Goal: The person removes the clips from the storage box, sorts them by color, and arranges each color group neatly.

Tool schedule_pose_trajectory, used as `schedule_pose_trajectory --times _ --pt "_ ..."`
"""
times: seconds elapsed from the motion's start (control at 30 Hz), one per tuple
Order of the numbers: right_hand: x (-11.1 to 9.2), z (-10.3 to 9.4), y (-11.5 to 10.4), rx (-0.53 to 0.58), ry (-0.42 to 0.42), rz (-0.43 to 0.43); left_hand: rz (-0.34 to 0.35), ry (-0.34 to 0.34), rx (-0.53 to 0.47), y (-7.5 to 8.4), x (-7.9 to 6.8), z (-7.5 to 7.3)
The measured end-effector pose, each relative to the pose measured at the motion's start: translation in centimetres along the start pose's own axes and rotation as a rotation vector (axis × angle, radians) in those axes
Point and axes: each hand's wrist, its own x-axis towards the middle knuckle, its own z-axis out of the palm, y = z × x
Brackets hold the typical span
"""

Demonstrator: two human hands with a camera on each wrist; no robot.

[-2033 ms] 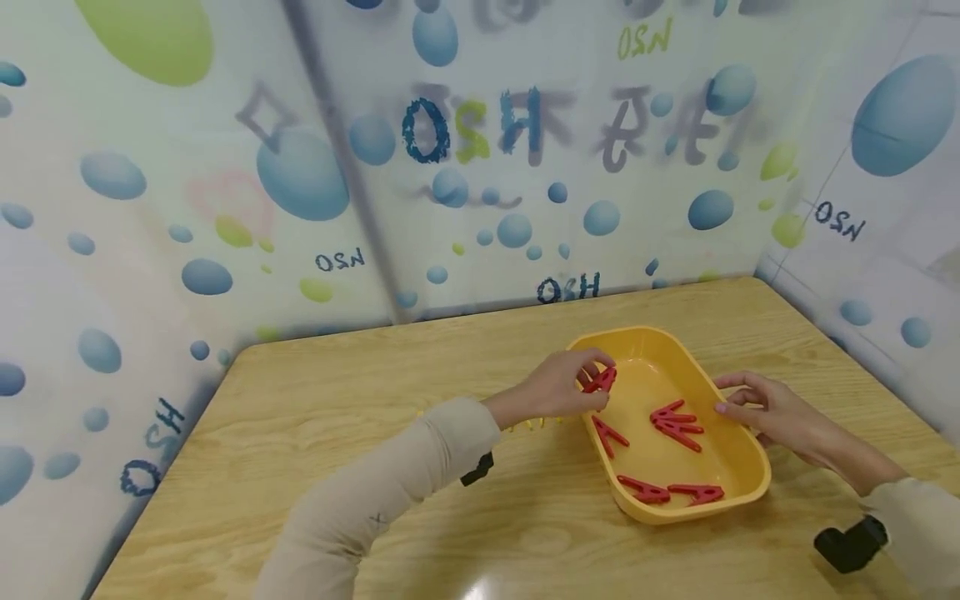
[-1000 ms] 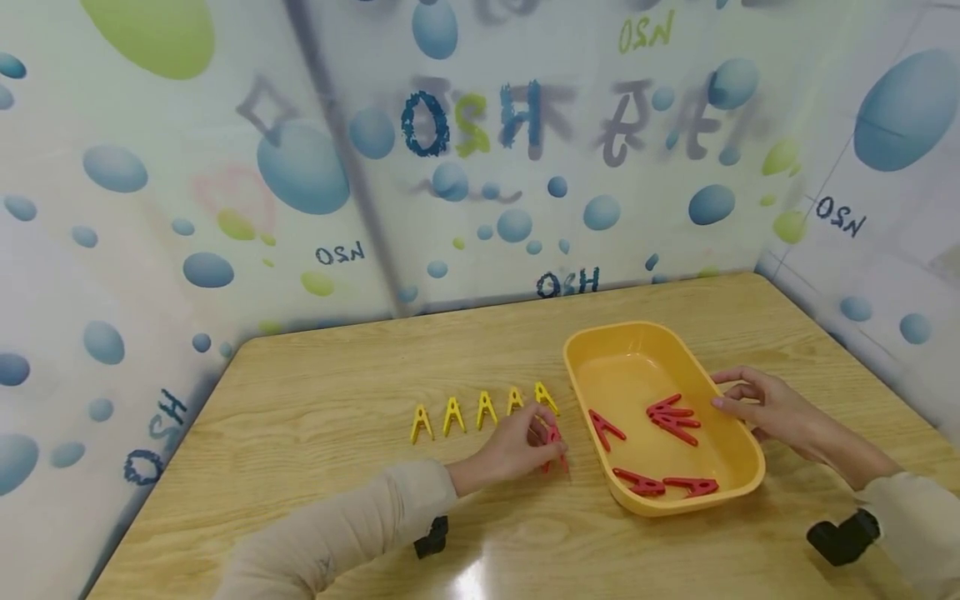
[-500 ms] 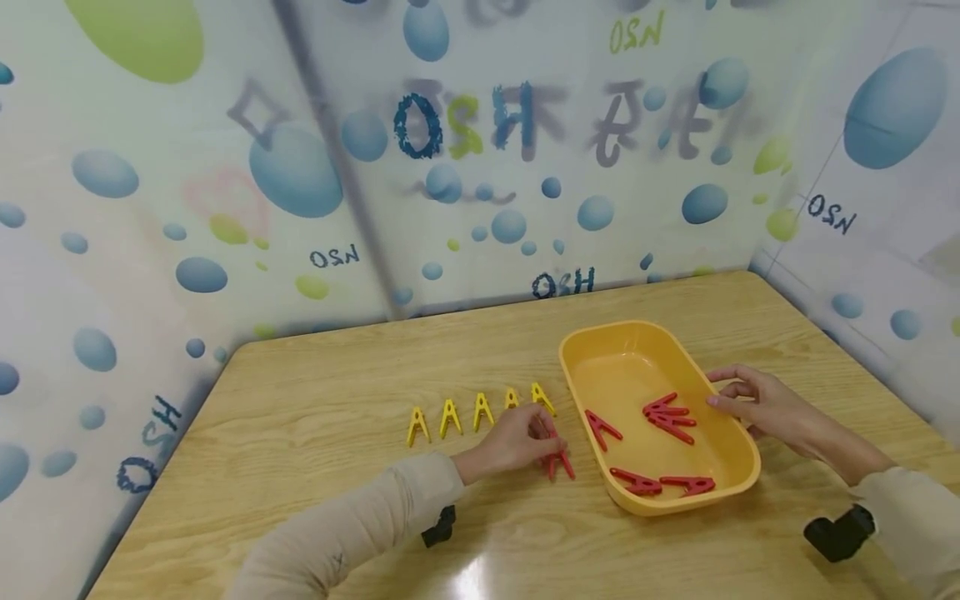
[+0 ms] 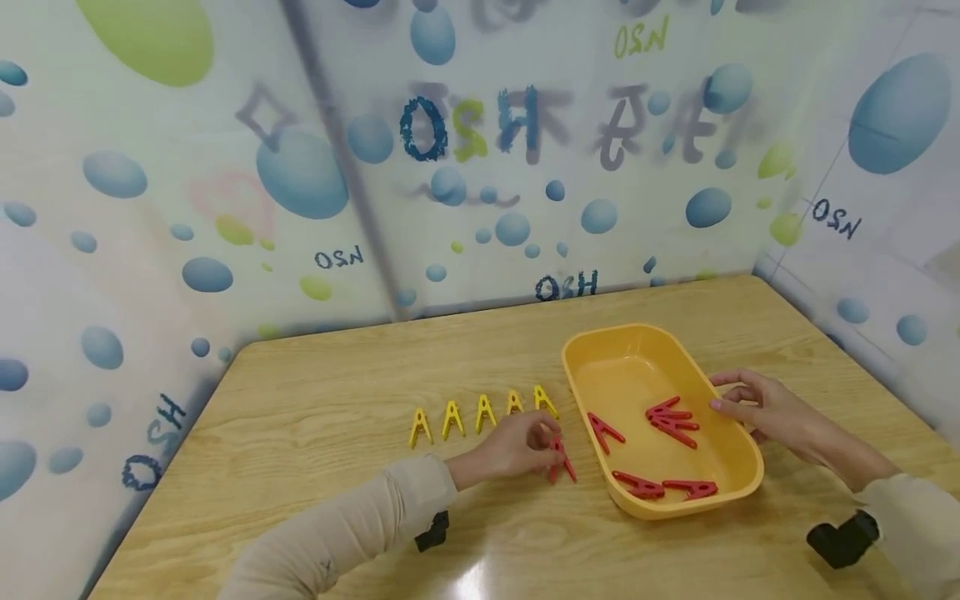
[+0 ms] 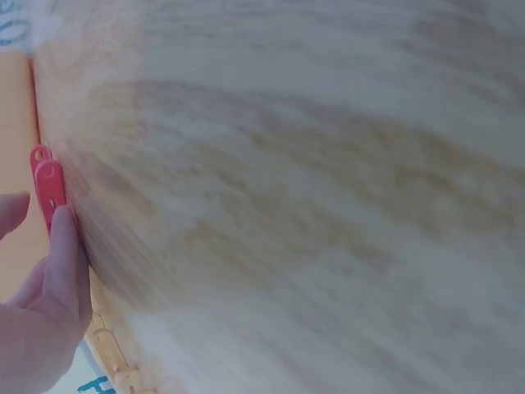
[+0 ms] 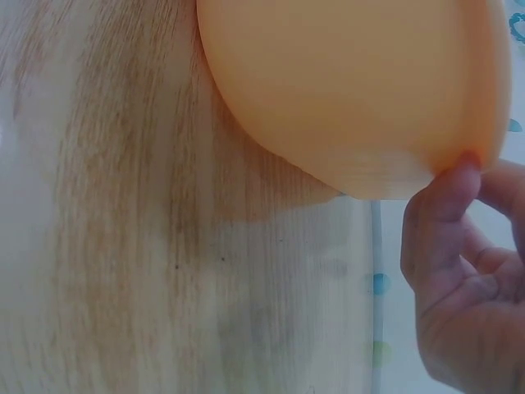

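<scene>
A red clothespin (image 4: 562, 461) stands on the table left of the yellow plastic basin (image 4: 738, 498), legs toward me. My left hand (image 4: 517, 446) is at its top. In the left wrist view, one fingertip touches the red clothespin (image 5: 51, 182), while the thumb tip stands apart from it. My right hand (image 4: 776, 414) pinches the basin's right rim, thumb at the edge and fingers outside, as the right wrist view also shows on the basin (image 6: 353, 98). Inside the basin lie several red clothespins (image 4: 672, 421), some bunched at the middle, others near the left wall and front.
Several yellow clothespins (image 4: 483, 412) stand in a row across the wooden table (image 4: 315, 400), just behind my left hand. A patterned curtain (image 4: 480, 167) with blue and green spots rises behind the table's back edge.
My left hand has carried one red clothespin from the basin leftward to the table, below the yellow row, and its thumb is now off it. My right hand has stayed at the rim.
</scene>
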Motion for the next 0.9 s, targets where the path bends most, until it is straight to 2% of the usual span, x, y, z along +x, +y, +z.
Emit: schedule_pose_trajectory --times 0.1,0.23,0.53,0.67,0.9 --pt "0.0 -0.1 -0.1 -0.006 -0.001 -0.004 0.02 0.013 0.039 0.0 0.1 0.2" --pt "0.0 -0.1 -0.1 -0.014 0.002 -0.007 0.006 0.041 0.054 0.1 0.3 0.5" --pt "0.1 -0.2 0.1 -0.002 0.0 -0.005 0.024 0.071 0.039 -0.1 0.4 0.7" --pt "0.1 -0.2 0.1 -0.003 0.001 -0.004 0.04 0.079 0.033 0.4 0.4 0.3" --pt "0.0 -0.2 0.2 0.009 -0.003 -0.01 0.123 0.112 0.079 2.0 1.2 -1.0"
